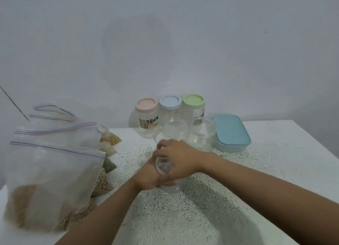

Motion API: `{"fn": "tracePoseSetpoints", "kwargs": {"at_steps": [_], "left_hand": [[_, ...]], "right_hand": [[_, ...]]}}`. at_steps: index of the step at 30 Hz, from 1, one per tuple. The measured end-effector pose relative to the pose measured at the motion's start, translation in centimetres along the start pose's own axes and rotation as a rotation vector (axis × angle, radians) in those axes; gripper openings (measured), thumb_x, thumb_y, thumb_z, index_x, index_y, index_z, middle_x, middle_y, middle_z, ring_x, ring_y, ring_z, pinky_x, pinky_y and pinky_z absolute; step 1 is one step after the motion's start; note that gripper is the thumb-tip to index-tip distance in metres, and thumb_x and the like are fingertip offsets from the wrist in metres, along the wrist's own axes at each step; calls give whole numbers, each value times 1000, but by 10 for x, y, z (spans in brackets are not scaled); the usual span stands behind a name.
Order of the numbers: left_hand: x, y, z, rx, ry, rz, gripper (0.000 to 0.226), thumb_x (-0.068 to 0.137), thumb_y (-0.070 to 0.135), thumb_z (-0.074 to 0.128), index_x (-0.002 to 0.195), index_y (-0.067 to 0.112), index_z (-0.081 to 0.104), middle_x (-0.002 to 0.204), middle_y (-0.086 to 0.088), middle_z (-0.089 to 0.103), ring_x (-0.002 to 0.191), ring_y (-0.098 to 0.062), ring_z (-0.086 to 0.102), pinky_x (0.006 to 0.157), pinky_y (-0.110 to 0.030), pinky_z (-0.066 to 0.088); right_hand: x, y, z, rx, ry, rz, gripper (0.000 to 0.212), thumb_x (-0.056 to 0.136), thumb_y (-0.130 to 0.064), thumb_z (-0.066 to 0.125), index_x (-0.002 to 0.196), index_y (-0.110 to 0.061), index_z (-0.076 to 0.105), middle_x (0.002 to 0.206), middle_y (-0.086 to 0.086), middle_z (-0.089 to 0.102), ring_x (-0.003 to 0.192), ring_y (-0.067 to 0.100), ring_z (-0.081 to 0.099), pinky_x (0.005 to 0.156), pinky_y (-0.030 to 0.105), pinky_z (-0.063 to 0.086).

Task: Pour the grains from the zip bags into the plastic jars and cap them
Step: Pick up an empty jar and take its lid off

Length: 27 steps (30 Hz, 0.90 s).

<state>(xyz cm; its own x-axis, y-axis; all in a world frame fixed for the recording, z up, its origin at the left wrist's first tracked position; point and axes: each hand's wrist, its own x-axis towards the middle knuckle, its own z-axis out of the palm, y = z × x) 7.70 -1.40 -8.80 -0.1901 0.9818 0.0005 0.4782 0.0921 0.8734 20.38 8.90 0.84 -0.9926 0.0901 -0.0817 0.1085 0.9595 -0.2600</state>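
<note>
A clear plastic jar [173, 187] stands at the middle of the speckled table [201, 217]. My left hand [146, 177] grips its side from the left. My right hand [176, 158] curls over its top, fingers round the mouth or lid; which one is blurred. Several zip bags [53, 164] of grains lean in a pile at the left. Three capped jars stand by the wall: pink lid [146, 104], blue lid [170, 102], green lid [193, 99]. In front of them stand two more clear jars [202, 134].
A light blue lidded box [231, 133] lies at the right of the jars. The table's right edge runs off at the far right. The wall is close behind the jars.
</note>
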Motion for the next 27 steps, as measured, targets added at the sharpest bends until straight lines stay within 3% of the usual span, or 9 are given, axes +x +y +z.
{"fn": "tracePoseSetpoints", "kwargs": {"at_steps": [3, 7, 9, 11, 13, 16, 19, 24, 27], "left_hand": [[0, -5, -2, -70, 43, -13, 84, 68, 27, 96, 138, 35, 51, 134, 5, 60, 126, -11, 60, 105, -43, 53], [-1, 1, 1, -120, 14, -37, 77, 67, 28, 96, 134, 26, 57, 127, 0, 69, 118, -18, 67, 103, -51, 53], [-1, 2, 1, -108, 12, -16, 77, 68, 22, 95, 133, 26, 56, 127, 2, 68, 118, -16, 66, 104, -45, 53], [0, -1, 0, -88, 1, 5, 81, 68, 21, 94, 134, 35, 50, 129, 7, 64, 122, -7, 62, 104, -31, 52], [-2, 1, -1, -57, 23, 17, 82, 68, 25, 95, 132, 42, 46, 132, 13, 56, 121, -1, 59, 98, -21, 52], [-2, -3, 0, -118, -2, -20, 74, 71, 17, 93, 134, 25, 55, 121, 1, 68, 111, -14, 69, 85, -27, 57], [-1, 2, 1, -125, 19, -40, 66, 70, 13, 93, 127, 23, 60, 113, 4, 72, 102, -7, 71, 77, -25, 57], [-1, 7, 0, 13, -68, -36, 67, 74, 35, 91, 132, 30, 58, 119, 17, 69, 114, 3, 63, 98, -26, 54], [-3, 4, -2, -50, 1, -70, 87, 65, 43, 96, 139, 26, 53, 126, 6, 68, 117, -8, 65, 100, -38, 56]], "right_hand": [[0, 3, -6, 321, 52, 9, 39, 83, -53, 65, 112, -28, 72, 129, -7, 62, 126, 15, 51, 109, 45, 42], [-8, 2, 14, -207, 114, 281, 79, 84, -85, 31, 145, -35, 41, 143, 9, 44, 131, 31, 42, 105, 54, 40], [-7, 2, 15, -126, 72, 280, 73, 85, -81, 44, 143, -38, 41, 140, 7, 43, 129, 33, 43, 106, 53, 41], [-3, 3, 6, 81, 9, 118, 64, 77, -70, 63, 133, -39, 55, 139, -1, 48, 132, 25, 40, 110, 52, 37], [0, 4, 0, 239, -35, 31, 57, 71, -65, 63, 123, -40, 65, 145, -8, 49, 142, 17, 32, 118, 57, 26], [-2, 1, 0, 115, 45, 197, 69, 80, -77, 53, 139, -43, 51, 156, 0, 39, 146, 23, 28, 115, 59, 29], [-6, -7, 8, -163, -11, 403, 81, 81, -89, 34, 149, -45, 30, 152, 12, 33, 140, 40, 32, 107, 60, 37], [1, -10, -8, -56, -133, 146, 71, 71, -55, 77, 135, -45, 46, 129, 2, 47, 120, 26, 43, 103, 51, 43], [5, 0, -16, 114, -121, 81, 65, 61, -53, 71, 124, -44, 58, 125, 0, 52, 116, 23, 48, 102, 48, 45]]}}
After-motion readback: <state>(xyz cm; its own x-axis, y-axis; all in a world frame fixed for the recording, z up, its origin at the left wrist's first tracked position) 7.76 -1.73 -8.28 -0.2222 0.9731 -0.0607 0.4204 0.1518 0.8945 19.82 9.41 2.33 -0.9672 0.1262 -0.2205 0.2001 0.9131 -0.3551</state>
